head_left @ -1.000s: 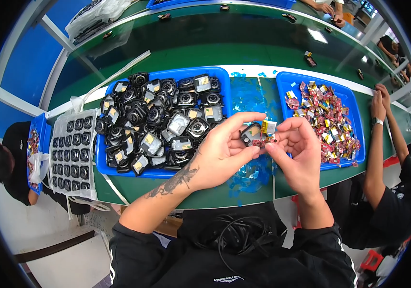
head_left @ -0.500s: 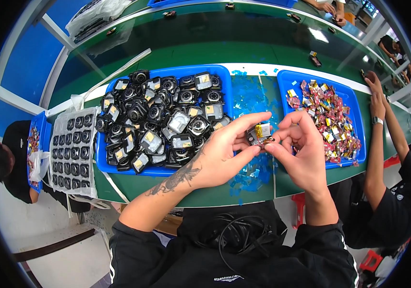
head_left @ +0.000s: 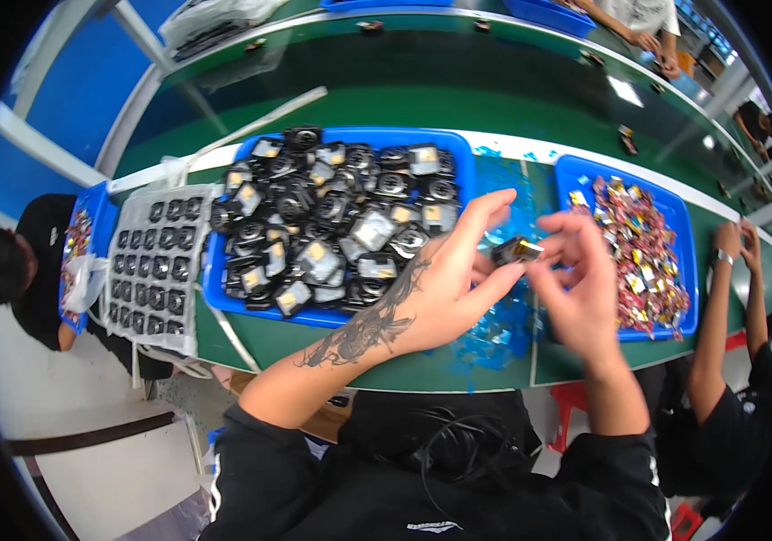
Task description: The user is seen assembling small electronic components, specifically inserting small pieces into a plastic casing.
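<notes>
My left hand (head_left: 447, 293), its tattooed forearm coming in from the lower left, pinches a small dark watch case (head_left: 514, 251) between thumb and fingers. A shiny, yellowish edge shows on the case. My right hand (head_left: 580, 293) is close at the right of the case, fingers bent and smeared by motion; whether they grip its edge is unclear. Behind and left of my hands, a blue bin (head_left: 336, 317) is heaped with black watch cases (head_left: 332, 206). To the right, another blue bin (head_left: 625, 164) holds reddish circuit pieces and yellow-silver batteries (head_left: 643, 257).
Blue film scraps (head_left: 485, 347) lie on the green table (head_left: 386, 365) between the bins. A white tray (head_left: 124, 311) of watch cases in rows stands at the left. Beyond runs a green conveyor (head_left: 458, 86) with scattered parts. Co-workers sit at both sides and work at the far right.
The watch case has turned in my left hand, so the yellow-silver battery seen on it before no longer shows plainly. My right hand has shifted slightly. The whole view has swung a little.
</notes>
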Action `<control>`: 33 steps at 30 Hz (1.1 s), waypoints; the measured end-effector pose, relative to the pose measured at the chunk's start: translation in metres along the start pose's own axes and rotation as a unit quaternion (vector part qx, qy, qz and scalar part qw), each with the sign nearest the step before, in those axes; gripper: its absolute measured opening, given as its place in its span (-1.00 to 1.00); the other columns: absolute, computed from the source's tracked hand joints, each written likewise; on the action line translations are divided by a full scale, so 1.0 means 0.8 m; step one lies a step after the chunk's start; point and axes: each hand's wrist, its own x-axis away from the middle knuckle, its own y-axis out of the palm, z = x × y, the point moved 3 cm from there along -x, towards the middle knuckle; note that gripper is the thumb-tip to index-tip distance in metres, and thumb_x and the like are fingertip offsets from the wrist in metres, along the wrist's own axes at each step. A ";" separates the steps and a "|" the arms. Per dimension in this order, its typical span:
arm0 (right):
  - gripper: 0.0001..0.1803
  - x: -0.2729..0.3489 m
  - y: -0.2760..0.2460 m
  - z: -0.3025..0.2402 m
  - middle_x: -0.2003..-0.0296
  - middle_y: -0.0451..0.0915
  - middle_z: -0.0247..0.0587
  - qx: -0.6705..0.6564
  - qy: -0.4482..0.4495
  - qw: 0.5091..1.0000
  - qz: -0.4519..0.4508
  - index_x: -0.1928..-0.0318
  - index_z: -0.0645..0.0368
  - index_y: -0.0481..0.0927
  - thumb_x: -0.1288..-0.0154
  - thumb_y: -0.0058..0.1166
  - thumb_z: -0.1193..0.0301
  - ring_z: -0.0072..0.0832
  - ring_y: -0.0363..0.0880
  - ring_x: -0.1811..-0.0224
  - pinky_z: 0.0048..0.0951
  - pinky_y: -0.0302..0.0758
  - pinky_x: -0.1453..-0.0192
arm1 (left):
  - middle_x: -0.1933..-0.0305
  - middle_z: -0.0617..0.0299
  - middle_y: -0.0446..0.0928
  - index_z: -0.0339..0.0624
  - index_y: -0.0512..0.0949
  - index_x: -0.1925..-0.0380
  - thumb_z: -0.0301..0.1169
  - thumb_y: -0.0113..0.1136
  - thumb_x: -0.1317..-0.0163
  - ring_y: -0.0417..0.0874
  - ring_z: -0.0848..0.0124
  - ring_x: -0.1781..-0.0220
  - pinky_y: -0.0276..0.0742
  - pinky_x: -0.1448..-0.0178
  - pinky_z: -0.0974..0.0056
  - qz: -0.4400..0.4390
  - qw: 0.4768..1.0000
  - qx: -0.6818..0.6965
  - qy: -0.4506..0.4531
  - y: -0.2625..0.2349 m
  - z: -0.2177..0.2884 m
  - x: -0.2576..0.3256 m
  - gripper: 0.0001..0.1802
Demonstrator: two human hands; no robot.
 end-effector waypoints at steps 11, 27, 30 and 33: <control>-0.43 -0.280 -0.039 0.105 0.36 0.61 -0.08 0.220 0.138 0.966 0.011 0.19 0.27 0.51 0.23 0.55 0.37 -0.37 0.65 0.41 -0.35 0.58 0.38 | 0.16 0.13 0.47 -0.11 0.60 0.19 -0.32 0.46 0.11 0.50 0.15 0.00 0.50 -0.05 0.11 0.110 0.759 -0.642 0.012 -0.108 0.013 0.015 -0.59; -0.81 -0.048 0.019 -0.017 0.33 0.63 -0.26 -0.091 0.014 0.975 -0.202 0.19 0.35 0.58 -0.30 0.20 0.45 -0.62 0.61 0.28 -0.55 0.60 0.20 | 0.23 0.13 0.62 -0.31 0.40 -0.03 -0.65 0.26 -0.17 0.57 0.66 0.37 0.49 0.32 0.57 0.131 0.989 0.057 0.043 -0.029 0.002 -0.006 -0.58; -0.82 -0.032 0.016 -0.005 0.37 0.64 -0.25 -0.220 0.076 0.962 -0.146 0.23 0.36 0.56 -0.30 0.20 0.47 -0.63 0.63 0.31 -0.60 0.59 0.22 | 0.19 0.09 0.63 -0.34 0.39 -0.02 -0.63 0.22 -0.21 0.62 0.56 0.27 0.56 0.16 0.49 0.119 0.978 0.170 0.019 -0.009 -0.006 -0.008 -0.62; -0.85 -0.021 0.013 0.003 0.37 0.63 -0.27 -0.298 0.111 0.944 -0.092 0.20 0.35 0.54 -0.32 0.18 0.50 -0.63 0.64 0.28 -0.62 0.62 0.19 | 0.13 0.04 0.63 -0.38 0.40 -0.06 -0.56 0.16 -0.29 0.66 0.44 0.17 0.59 0.01 0.38 0.108 0.946 0.306 -0.015 0.005 -0.010 -0.010 -0.65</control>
